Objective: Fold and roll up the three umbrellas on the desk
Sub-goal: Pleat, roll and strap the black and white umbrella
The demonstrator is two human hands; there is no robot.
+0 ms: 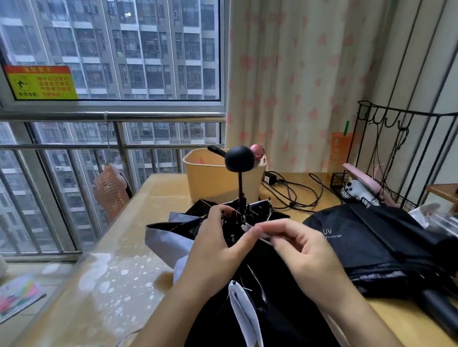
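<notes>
Gripping the umbrella point(272, 309) at its stiff ribs point(238, 217), likely the surest hold, left hand point(213, 245); right hand point(309, 254) pinches the limp canopy edge point(249, 228).

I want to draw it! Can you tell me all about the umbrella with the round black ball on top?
The umbrella stands handle up: a round black knob on a thin dark shaft. Its loose canopy looks like thin fabric, black on one side and pale grey on the other, crumpled over the desk and not yet rolled. The left hand grips it at the metal ribs below the shaft; the right hand pinches a pale fold.
</notes>
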